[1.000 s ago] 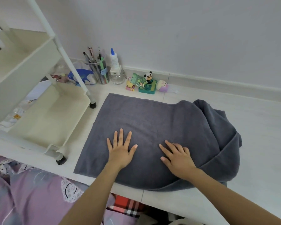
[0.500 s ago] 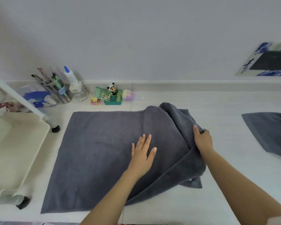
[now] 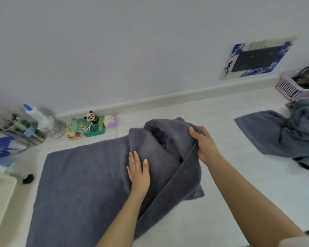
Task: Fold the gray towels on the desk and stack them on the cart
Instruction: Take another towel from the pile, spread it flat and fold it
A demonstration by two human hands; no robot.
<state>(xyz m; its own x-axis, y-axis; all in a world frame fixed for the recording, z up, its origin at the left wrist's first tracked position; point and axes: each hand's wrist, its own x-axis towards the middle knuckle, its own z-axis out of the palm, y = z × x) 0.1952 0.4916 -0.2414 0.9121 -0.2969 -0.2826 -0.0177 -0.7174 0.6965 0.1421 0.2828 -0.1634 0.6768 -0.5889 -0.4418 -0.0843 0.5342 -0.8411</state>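
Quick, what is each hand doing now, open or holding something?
Left hand: open, fingers straight, pressing flat on the gray towel.
Right hand: closed, gripping the bunched right part of that towel.

Along the wall we see a small black-and-white panda figurine (image 3: 90, 117) on a green toy box (image 3: 89, 128), a clear plastic pen holder (image 3: 23, 132) beside a white glue bottle with a blue tip (image 3: 36, 115), a blue-and-white bordered picture (image 3: 257, 59), and a pink slatted plastic basket (image 3: 292, 87).
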